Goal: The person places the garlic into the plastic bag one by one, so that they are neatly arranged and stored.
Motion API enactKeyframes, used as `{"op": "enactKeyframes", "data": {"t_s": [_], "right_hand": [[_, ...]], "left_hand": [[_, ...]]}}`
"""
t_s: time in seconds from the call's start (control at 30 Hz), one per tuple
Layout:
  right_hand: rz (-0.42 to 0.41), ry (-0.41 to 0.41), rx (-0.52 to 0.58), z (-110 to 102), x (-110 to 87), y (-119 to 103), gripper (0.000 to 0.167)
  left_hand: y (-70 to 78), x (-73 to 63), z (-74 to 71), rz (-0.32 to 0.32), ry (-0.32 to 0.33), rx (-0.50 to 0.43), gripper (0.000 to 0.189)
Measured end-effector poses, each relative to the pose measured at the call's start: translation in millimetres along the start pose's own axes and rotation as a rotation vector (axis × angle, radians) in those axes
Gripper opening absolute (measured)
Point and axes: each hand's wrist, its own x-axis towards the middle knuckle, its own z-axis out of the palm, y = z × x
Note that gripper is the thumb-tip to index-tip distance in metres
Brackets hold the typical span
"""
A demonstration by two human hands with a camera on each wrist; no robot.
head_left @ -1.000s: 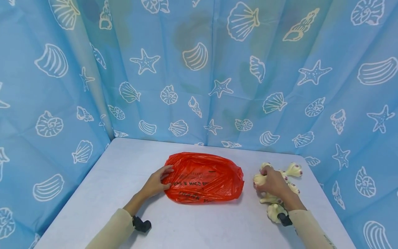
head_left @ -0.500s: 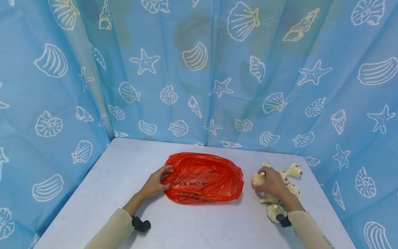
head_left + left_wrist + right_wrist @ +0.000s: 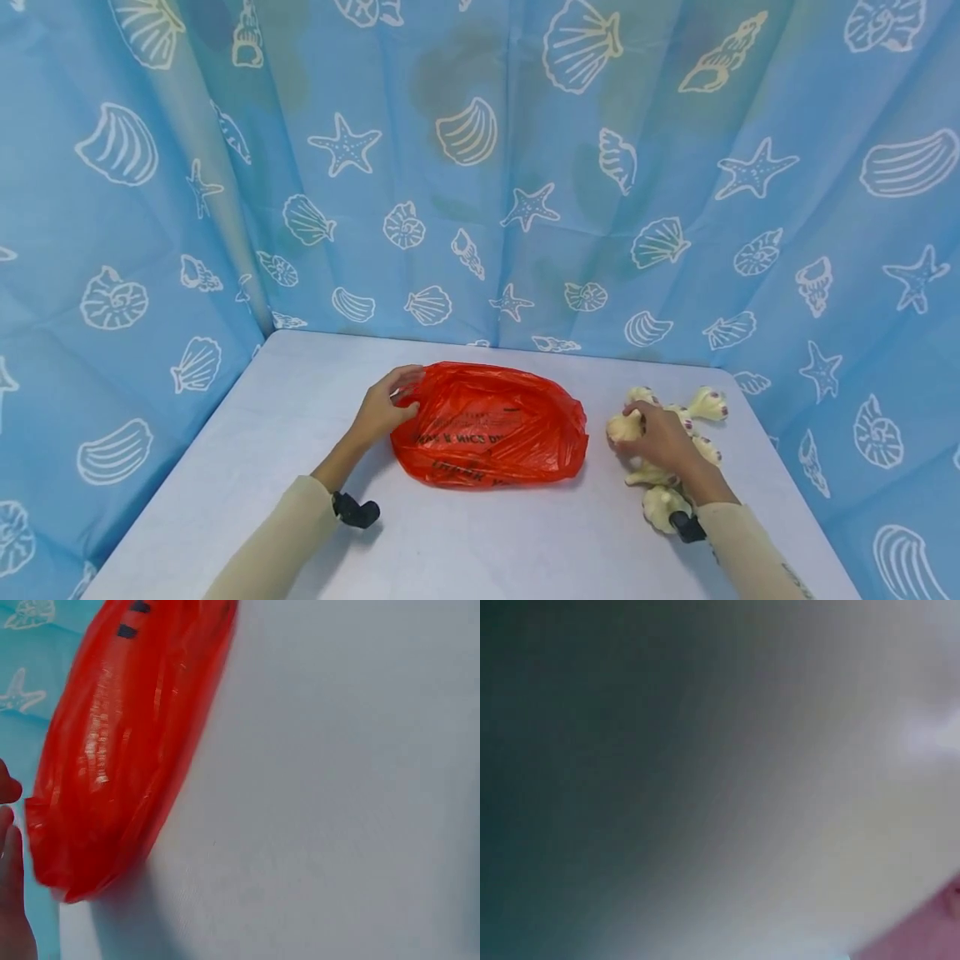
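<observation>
A red plastic bag (image 3: 480,425) with dark printing lies on the white table, its mouth spread open. My left hand (image 3: 381,410) is at the bag's far left rim, thumb and fingers curved apart. In the left wrist view the fingertips (image 3: 9,791) show right beside the edge of the red plastic bag (image 3: 112,750). On the right, my right hand (image 3: 663,437) grips a garlic bulb (image 3: 624,427) between thumb and fingers. More garlic bulbs (image 3: 665,509) lie around and under that hand, partly hidden by it. A blurred pale surface fills much of the right wrist view.
The white table (image 3: 480,550) has blue shell-print curtains (image 3: 465,208) standing behind it and along both sides. A garlic bulb (image 3: 707,404) lies toward the table's far right corner. Each wrist wears a small black device (image 3: 356,510).
My left hand has shifted away from me along the bag's left rim. My right hand has drawn the gripped garlic bulb slightly to the left, away from the others.
</observation>
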Motion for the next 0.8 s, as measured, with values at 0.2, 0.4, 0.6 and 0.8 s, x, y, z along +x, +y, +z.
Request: {"op": "enactKeyframes", "data": {"t_s": [0.2,0.4,0.6,0.8], "right_hand": [[-0.004,-0.009,0.014,0,-1.4,4,0.057],[-0.056,0.005,0.007,1,-2.2,-1,0.052],[-0.056,0.024,-0.004,2,1.6,-4,0.056],[-0.037,0.031,-0.01,8,3.8,0,0.073]], "left_hand": [[-11.6,9.2,15.9,-0.058,-0.047,-0.022,0.08],[-23.2,4.8,17.1,-0.112,-0.026,-0.065,0.094],[-25.6,5.3,12.0,-0.104,-0.023,-0.073,0.095],[-30.0,3.4,11.1,-0.11,-0.023,-0.07,0.094]]}}
